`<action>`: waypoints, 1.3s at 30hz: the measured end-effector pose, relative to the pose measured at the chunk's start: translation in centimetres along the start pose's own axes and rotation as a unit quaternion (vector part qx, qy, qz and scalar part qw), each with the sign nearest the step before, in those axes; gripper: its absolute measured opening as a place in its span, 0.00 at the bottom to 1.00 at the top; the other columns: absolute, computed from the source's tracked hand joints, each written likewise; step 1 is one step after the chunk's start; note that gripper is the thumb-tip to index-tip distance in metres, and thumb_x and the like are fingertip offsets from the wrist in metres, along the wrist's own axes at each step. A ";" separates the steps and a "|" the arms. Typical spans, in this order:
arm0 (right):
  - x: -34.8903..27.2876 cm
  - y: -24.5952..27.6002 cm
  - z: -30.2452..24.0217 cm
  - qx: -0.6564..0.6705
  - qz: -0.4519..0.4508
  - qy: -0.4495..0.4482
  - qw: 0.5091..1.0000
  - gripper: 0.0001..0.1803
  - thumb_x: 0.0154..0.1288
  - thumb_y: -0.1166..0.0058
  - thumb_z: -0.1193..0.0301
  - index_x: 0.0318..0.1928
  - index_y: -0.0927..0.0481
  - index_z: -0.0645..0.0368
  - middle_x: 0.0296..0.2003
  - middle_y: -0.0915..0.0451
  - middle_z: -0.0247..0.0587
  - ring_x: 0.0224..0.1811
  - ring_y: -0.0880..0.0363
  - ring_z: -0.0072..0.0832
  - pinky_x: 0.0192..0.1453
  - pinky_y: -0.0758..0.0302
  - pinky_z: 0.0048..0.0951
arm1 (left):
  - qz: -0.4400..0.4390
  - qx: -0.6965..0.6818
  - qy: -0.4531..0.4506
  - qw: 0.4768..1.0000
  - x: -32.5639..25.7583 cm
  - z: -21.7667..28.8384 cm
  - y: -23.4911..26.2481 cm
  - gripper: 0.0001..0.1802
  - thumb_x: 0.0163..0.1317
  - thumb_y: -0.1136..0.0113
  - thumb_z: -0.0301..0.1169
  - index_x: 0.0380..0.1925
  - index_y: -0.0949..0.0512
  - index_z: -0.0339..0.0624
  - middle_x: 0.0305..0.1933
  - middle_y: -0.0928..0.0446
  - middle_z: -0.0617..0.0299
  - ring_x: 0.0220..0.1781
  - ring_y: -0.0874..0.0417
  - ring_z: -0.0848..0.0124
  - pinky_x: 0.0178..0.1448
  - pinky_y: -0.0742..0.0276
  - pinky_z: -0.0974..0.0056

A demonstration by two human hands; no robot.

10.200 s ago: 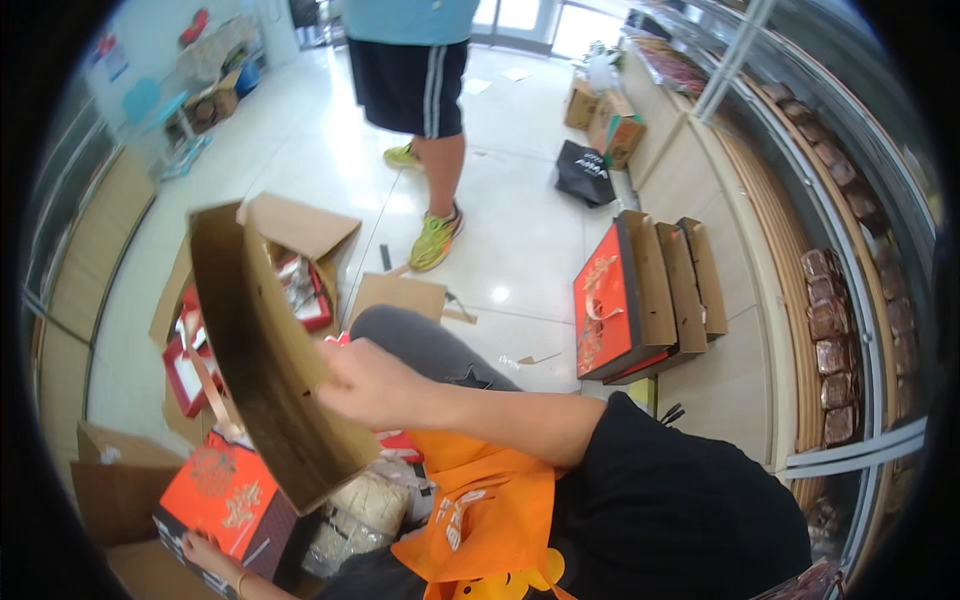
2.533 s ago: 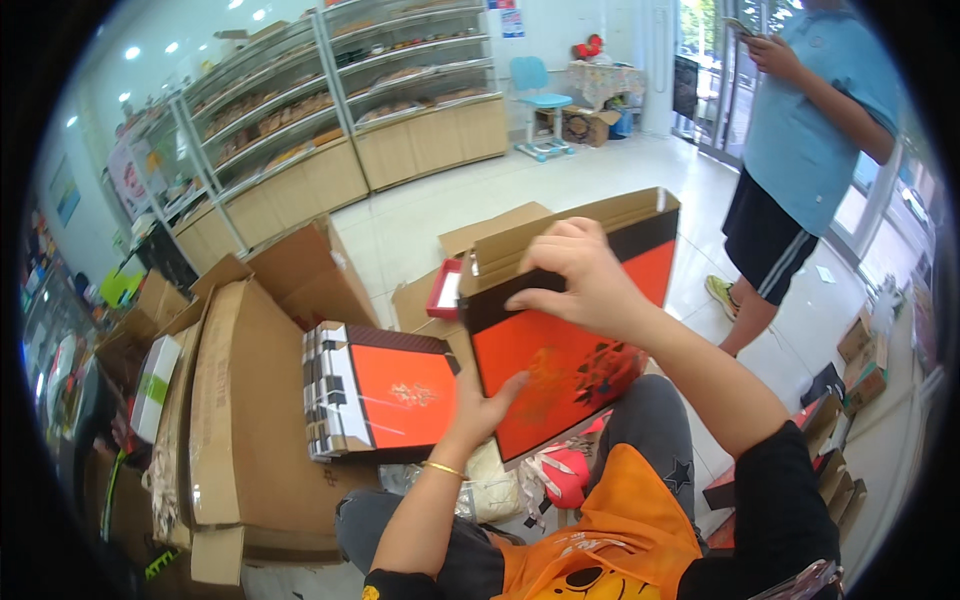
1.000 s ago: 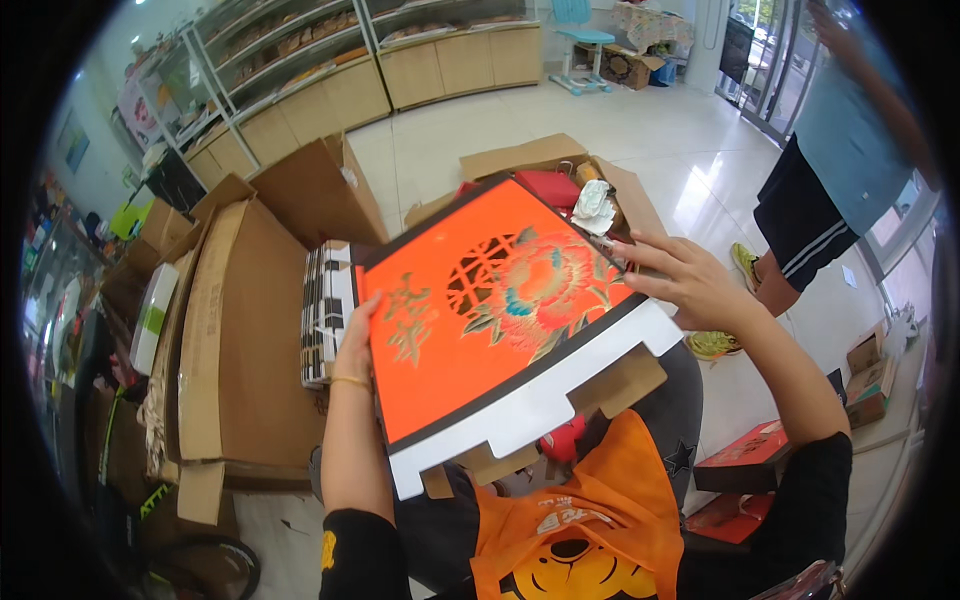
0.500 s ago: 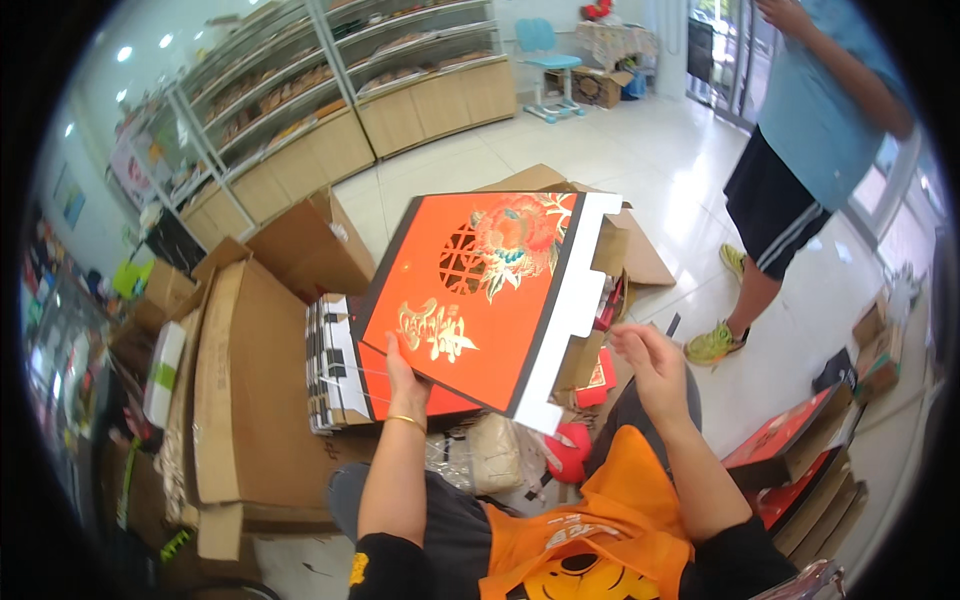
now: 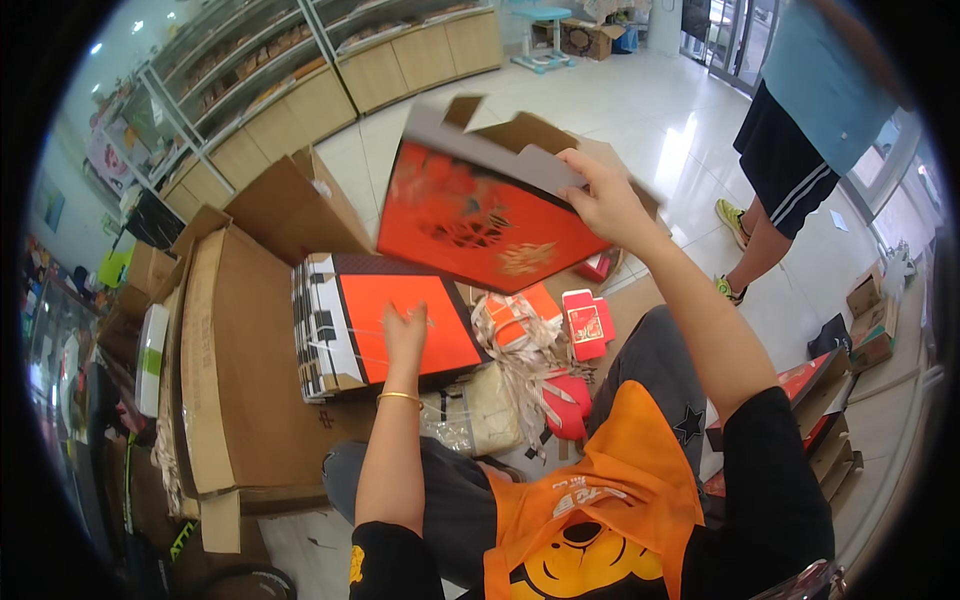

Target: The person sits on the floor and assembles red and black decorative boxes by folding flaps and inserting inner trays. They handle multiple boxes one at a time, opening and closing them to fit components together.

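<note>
My right hand (image 5: pixel 608 200) grips the white-edged flap of a red gift-box blank (image 5: pixel 450 225) at its upper right. The flat cardboard piece is tilted in the air, blurred, with a flower print, a cut-out lattice and gold lettering. Below it on the left lies a stack of flat red box blanks (image 5: pixel 440 335) with black and white edges and thin clear strapping across it. Over this stack is my left hand (image 5: pixel 405 328), its fingers blurred and foreshortened. Whether it touches the stack or the strapping cannot be made out.
A large open carton (image 5: pixel 265 370) stands left of the stack. Pale ribbons (image 5: pixel 525 345), a small red box (image 5: pixel 587 322) and a plastic-wrapped bundle (image 5: pixel 485 408) lie before me. More red boxes (image 5: pixel 815 390) stand at right. A person (image 5: pixel 800 150) stands at the far right.
The red box blank has passed from my left hand to my right and now tilts up, turned. My left hand has let go and sits over the stack. Ribbons below have come into view.
</note>
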State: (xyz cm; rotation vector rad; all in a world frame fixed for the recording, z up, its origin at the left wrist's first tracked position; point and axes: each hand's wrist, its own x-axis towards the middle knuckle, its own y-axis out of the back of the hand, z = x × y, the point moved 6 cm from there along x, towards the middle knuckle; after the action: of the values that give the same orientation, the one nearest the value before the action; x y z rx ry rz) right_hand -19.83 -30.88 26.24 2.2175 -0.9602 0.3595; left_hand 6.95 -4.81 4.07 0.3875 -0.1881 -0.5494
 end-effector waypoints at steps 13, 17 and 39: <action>-9.2 -4.6 8.3 -0.204 -0.112 0.062 0.971 0.12 0.66 0.43 0.75 0.49 0.21 0.53 0.34 0.18 0.47 0.42 0.20 0.48 0.49 0.28 0.46 | -0.052 0.333 -0.455 0.825 -9.9 14.6 -8.8 0.37 0.53 0.30 0.30 0.64 0.30 0.38 0.61 0.27 0.53 0.66 0.28 0.56 0.78 0.39 0.49; -9.4 -4.4 8.0 -0.235 -0.096 0.042 0.966 0.10 0.74 0.48 0.62 0.49 0.23 0.52 0.32 0.16 0.47 0.39 0.18 0.50 0.45 0.27 0.51 | -0.058 0.372 -0.439 0.816 -10.0 14.6 -10.0 0.40 0.53 0.27 0.37 0.66 0.31 0.40 0.59 0.26 0.55 0.66 0.27 0.58 0.80 0.43 0.48; -13.2 -3.9 14.0 -0.339 -0.037 -0.134 0.931 0.19 0.73 0.51 0.50 0.46 0.10 0.41 0.39 0.12 0.41 0.49 0.17 0.40 0.56 0.28 0.46 | 0.070 0.329 -0.389 0.858 -3.6 16.7 -9.6 0.20 0.57 0.26 0.47 0.39 0.14 0.41 0.44 0.20 0.58 0.46 0.25 0.58 0.57 0.32 0.52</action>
State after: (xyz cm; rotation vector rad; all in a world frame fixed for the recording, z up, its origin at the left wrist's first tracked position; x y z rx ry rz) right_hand -26.29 -31.49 7.74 1.6713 -0.9527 -0.2907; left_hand -5.14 -15.49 15.12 0.7948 -1.2043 -0.4601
